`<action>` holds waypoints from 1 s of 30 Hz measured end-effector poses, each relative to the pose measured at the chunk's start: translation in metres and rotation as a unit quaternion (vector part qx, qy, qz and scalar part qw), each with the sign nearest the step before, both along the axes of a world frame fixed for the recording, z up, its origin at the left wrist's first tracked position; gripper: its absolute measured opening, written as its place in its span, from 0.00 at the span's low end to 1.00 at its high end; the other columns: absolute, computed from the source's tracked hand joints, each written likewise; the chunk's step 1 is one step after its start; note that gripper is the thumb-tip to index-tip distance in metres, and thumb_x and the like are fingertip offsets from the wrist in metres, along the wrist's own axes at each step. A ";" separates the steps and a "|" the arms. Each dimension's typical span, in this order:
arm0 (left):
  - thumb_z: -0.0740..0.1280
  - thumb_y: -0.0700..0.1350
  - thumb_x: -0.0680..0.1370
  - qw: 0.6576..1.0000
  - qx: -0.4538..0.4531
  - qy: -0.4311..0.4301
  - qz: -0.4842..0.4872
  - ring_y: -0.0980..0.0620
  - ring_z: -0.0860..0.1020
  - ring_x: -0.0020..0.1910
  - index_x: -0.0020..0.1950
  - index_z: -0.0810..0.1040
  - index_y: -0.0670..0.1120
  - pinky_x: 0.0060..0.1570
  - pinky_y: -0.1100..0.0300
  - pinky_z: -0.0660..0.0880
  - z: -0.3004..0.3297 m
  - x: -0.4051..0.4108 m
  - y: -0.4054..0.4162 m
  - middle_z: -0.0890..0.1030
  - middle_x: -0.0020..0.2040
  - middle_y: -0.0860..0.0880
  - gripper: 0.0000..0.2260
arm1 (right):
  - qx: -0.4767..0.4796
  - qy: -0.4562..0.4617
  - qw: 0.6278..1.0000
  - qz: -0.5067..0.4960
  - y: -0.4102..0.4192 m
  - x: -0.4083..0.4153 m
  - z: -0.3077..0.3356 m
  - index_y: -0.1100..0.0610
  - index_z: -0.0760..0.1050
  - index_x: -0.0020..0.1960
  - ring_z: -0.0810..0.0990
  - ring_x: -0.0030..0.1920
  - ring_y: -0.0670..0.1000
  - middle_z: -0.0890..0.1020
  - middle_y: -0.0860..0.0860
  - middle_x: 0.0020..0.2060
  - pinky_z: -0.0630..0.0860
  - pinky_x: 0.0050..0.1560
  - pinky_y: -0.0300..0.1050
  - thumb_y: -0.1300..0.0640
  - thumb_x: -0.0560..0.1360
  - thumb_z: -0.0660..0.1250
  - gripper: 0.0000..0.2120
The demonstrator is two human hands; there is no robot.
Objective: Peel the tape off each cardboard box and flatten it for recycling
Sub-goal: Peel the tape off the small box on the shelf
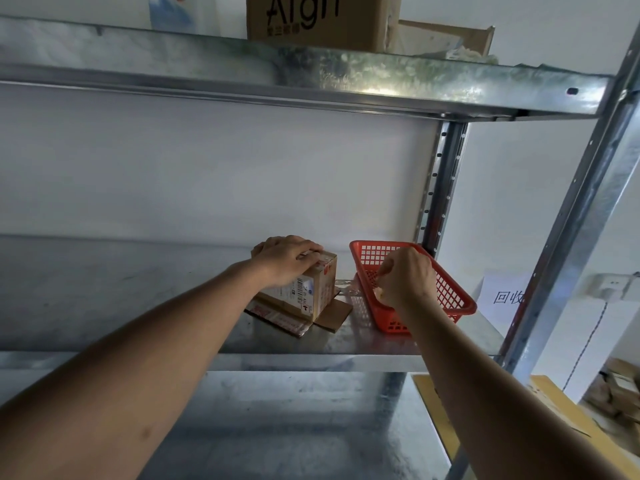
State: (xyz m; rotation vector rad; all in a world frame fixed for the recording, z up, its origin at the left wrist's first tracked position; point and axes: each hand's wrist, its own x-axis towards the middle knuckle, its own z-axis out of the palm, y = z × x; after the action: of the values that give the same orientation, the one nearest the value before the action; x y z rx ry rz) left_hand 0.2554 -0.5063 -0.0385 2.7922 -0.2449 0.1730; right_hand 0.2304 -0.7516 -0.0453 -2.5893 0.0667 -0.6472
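A small brown cardboard box (311,292) with printed labels stands on the metal shelf (173,296), its lower flaps spread out flat beneath it. My left hand (285,259) rests on top of the box with the fingers curved over its upper edge. My right hand (407,277) hovers over the red plastic basket (450,289), fingers curled and pinching a small pale scrap that looks like crumpled tape (380,292).
An upper shelf (311,74) carries a larger printed cardboard box (318,20) and loose packaging. Steel uprights (581,209) stand at the right. A paper sign (504,294) hangs on the wall behind. Flat yellow cardboard (554,410) lies lower right.
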 end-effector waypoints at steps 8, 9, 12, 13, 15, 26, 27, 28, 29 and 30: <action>0.44 0.68 0.83 0.993 0.104 0.049 0.003 0.39 0.58 0.78 0.79 0.60 0.71 0.71 0.40 0.57 0.018 -0.008 -0.002 0.65 0.79 0.53 0.24 | 0.031 -0.093 0.980 0.175 0.018 -0.009 0.003 0.54 0.86 0.56 0.84 0.45 0.46 0.88 0.49 0.51 0.80 0.42 0.39 0.59 0.77 0.71 0.09; 0.44 0.68 0.83 0.991 0.119 0.060 0.008 0.38 0.58 0.77 0.79 0.59 0.72 0.71 0.39 0.57 0.024 -0.010 -0.001 0.65 0.78 0.51 0.23 | 0.032 -0.095 0.972 0.214 0.024 -0.012 0.004 0.53 0.85 0.57 0.84 0.46 0.45 0.87 0.48 0.51 0.82 0.45 0.42 0.57 0.78 0.71 0.10; 0.45 0.66 0.84 0.987 0.144 0.066 0.017 0.36 0.58 0.77 0.77 0.62 0.74 0.71 0.37 0.59 0.037 -0.019 0.005 0.67 0.75 0.49 0.21 | 0.025 -0.078 0.951 0.299 0.046 -0.019 0.001 0.48 0.85 0.56 0.80 0.44 0.38 0.83 0.41 0.46 0.77 0.41 0.36 0.46 0.77 0.72 0.10; 0.46 0.66 0.84 0.985 0.159 0.065 0.016 0.36 0.58 0.76 0.76 0.63 0.75 0.71 0.38 0.59 0.040 -0.023 0.008 0.68 0.74 0.49 0.21 | 0.010 -0.082 0.946 0.314 0.052 -0.020 -0.002 0.47 0.85 0.56 0.79 0.44 0.39 0.82 0.41 0.45 0.74 0.40 0.34 0.45 0.77 0.73 0.10; 0.46 0.65 0.84 0.981 0.184 0.065 0.017 0.37 0.59 0.75 0.76 0.63 0.74 0.71 0.39 0.60 0.043 -0.029 0.015 0.68 0.74 0.48 0.21 | -0.016 -0.093 0.941 0.326 0.064 -0.019 -0.006 0.50 0.86 0.56 0.77 0.48 0.44 0.82 0.46 0.47 0.76 0.45 0.39 0.49 0.78 0.74 0.09; 0.58 0.51 0.86 0.999 0.024 0.031 -0.023 0.46 0.81 0.56 0.72 0.77 0.60 0.59 0.46 0.79 0.033 -0.048 0.077 0.80 0.62 0.48 0.16 | 0.123 0.016 0.954 0.274 0.102 -0.014 -0.010 0.49 0.79 0.65 0.86 0.43 0.42 0.85 0.46 0.55 0.83 0.45 0.39 0.45 0.72 0.79 0.25; 0.58 0.50 0.87 0.999 0.016 0.027 -0.018 0.45 0.82 0.54 0.71 0.78 0.60 0.57 0.45 0.79 0.033 -0.048 0.080 0.80 0.62 0.47 0.16 | 0.141 0.026 0.950 0.278 0.106 -0.014 -0.011 0.47 0.80 0.63 0.86 0.41 0.40 0.85 0.44 0.53 0.81 0.41 0.34 0.44 0.71 0.79 0.23; 0.58 0.49 0.87 1.000 0.007 0.023 -0.015 0.45 0.82 0.52 0.69 0.79 0.60 0.55 0.45 0.80 0.033 -0.047 0.083 0.80 0.61 0.48 0.15 | 0.168 0.037 0.943 0.286 0.109 -0.015 -0.013 0.45 0.80 0.60 0.85 0.41 0.38 0.86 0.43 0.52 0.80 0.39 0.32 0.43 0.73 0.78 0.18; 0.58 0.48 0.87 1.000 -0.003 0.021 -0.015 0.46 0.82 0.52 0.68 0.79 0.60 0.54 0.45 0.80 0.033 -0.045 0.086 0.80 0.61 0.49 0.15 | 0.213 0.050 0.930 0.297 0.112 -0.014 -0.016 0.46 0.82 0.59 0.86 0.42 0.39 0.86 0.44 0.52 0.82 0.41 0.35 0.44 0.75 0.76 0.14; 0.59 0.47 0.87 0.999 -0.014 0.023 -0.019 0.47 0.81 0.52 0.68 0.79 0.60 0.53 0.47 0.80 0.032 -0.044 0.090 0.80 0.61 0.50 0.15 | 0.267 0.067 0.913 0.303 0.115 -0.013 -0.019 0.50 0.83 0.60 0.87 0.44 0.42 0.87 0.46 0.54 0.85 0.45 0.41 0.46 0.78 0.73 0.12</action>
State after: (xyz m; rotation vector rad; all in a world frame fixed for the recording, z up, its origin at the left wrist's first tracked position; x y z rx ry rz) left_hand 0.2114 -0.4164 -0.0068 2.7588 -0.2817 0.1008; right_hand 0.2170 -0.6368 -0.0639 -1.9572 -0.4404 -0.1770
